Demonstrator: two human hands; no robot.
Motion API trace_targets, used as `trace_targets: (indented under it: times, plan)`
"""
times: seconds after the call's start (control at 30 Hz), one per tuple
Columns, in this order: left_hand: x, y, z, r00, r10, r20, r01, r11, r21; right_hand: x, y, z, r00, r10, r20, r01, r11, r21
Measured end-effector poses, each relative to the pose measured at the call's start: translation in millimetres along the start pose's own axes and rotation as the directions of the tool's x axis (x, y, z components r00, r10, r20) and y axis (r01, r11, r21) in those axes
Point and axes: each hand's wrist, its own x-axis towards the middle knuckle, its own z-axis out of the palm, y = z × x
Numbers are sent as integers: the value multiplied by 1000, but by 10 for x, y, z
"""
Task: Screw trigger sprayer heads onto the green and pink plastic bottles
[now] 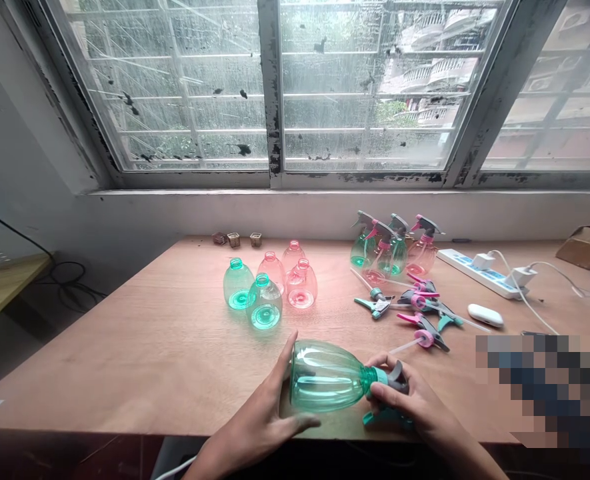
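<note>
A green see-through spray bottle (327, 375) lies sideways above the table's near edge, its base to the left and its neck to the right. My right hand (407, 393) is closed round the light green collar at the neck, with the grey trigger showing by the fingers. Around the base, my left hand (269, 400) is open, fingers stretched and thumb apart below the bottle; whether it touches is unclear. Beyond stand green bottles without tops (265, 307) and pink bottles without tops (302, 287). Loose spray heads (422, 333) with tubes lie to the right.
Assembled spray bottles (399, 243) stand at the back by the wall. A white power strip (479, 272) with plugs and cables, a white oval case (485, 315) and a cardboard box (587, 245) are on the right. Small brown blocks (233, 239) sit at the back left.
</note>
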Motion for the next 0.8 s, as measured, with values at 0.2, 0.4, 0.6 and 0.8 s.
trace_targets:
  times: [0.2,0.4,0.6,0.8]
  plan:
    - [13,3,-1,998,-62,5,62,997,-43,34,18,-40,998,-9,60,14,997,-78]
    - [23,-52,-6,1000,12,-17,-12,1000,-14,21,-9,3,998,-55,23,56,998,-25]
    - [22,11,16,1000,13,9,-12,997,-82,2,-38,31,999,-44,4,44,999,-12]
    - [2,2,-16,996,-85,12,85,995,-46,-5,-26,31,1000,-2,-3,2,1000,-6]
